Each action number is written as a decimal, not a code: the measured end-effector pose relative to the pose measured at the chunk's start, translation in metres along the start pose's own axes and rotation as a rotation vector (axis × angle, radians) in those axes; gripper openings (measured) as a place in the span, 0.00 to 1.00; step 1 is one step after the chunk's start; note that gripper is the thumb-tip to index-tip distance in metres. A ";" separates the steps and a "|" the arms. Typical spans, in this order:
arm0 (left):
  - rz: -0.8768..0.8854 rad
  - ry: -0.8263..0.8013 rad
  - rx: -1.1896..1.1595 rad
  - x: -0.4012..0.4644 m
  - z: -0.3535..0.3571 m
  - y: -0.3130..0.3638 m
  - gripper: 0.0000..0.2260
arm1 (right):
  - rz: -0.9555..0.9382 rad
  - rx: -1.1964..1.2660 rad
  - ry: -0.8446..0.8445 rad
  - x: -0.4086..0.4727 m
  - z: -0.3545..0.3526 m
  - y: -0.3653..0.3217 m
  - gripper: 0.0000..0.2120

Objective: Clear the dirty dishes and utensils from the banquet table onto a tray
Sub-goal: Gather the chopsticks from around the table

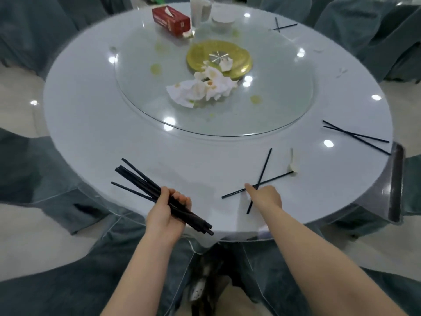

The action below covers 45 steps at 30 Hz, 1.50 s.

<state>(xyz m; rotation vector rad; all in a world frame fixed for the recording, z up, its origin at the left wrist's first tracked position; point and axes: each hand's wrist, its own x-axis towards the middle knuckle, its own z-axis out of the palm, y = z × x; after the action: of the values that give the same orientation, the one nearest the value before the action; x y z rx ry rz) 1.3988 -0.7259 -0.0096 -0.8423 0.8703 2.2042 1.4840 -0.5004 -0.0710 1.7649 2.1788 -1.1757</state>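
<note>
In the head view, a bundle of black chopsticks point(159, 192) is clenched in the left hand point(165, 212) at lower centre, while the right hand point(264, 197) is laid on the crossed pair point(258, 183) just right of it. Whether that pair is already pinched cannot be told. Both sticks are best swept parallel before being lifted, so that neither is left on the table point(95, 124).

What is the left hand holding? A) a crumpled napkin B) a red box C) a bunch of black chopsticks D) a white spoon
C: the left hand grips a bunch of black chopsticks over the near edge of the table, while the red box sits on the far side.
</note>
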 end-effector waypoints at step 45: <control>-0.185 -0.512 0.621 -0.200 0.094 -0.449 0.09 | -0.337 0.109 0.188 -0.130 -0.320 0.313 0.06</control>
<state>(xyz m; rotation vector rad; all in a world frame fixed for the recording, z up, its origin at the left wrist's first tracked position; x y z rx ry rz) 1.8143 -0.4499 0.0338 -0.0496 1.0664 1.7054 1.9180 -0.3986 0.0652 1.6520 2.6522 -1.2602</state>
